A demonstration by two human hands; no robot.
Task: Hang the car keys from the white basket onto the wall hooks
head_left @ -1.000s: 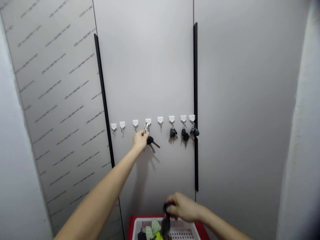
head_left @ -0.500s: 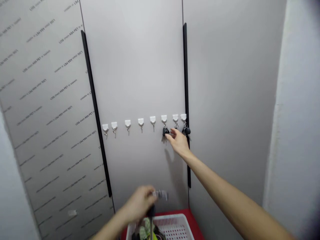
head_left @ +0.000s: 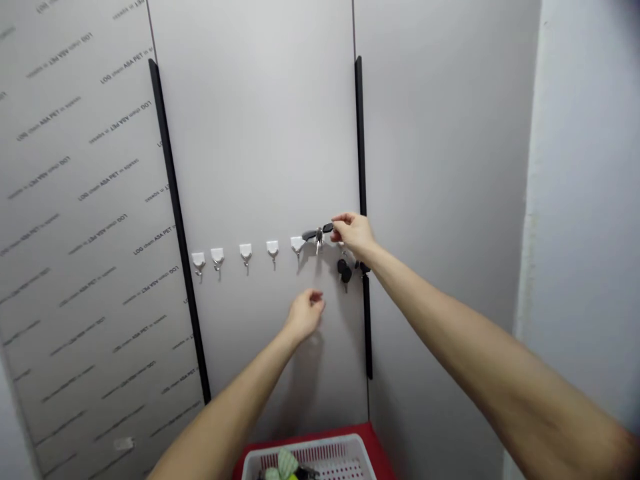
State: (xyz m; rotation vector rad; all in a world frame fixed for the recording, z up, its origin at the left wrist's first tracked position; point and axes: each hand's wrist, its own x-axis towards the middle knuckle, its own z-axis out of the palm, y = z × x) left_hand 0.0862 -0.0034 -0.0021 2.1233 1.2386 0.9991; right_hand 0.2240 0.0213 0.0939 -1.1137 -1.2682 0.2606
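My right hand (head_left: 353, 232) pinches a bunch of keys (head_left: 320, 237) by one black-headed key. The bunch spreads sideways in front of the row of white wall hooks, hiding the hook behind it. Below it, my left hand (head_left: 306, 315) is raised before the panel with its fingers curled but apart, and nothing shows in them. Another set of black-headed keys (head_left: 345, 270) hangs just under my right hand. Its hook is mostly covered by that hand. To the left, a bare white hook (head_left: 273, 249) is one of several.
A white plastic basket (head_left: 357, 443) stands below on a red surface (head_left: 376, 437), holding a pale green patterned item (head_left: 287, 462) and dark things. Long black handles (head_left: 175, 200) run down the grey panels. A white wall (head_left: 585, 200) borders the right side.
My right hand has lifted the keys up from their hanging place. My left hand, earlier low over the basket with a blurred silver thing, has risen toward the hooks without it.
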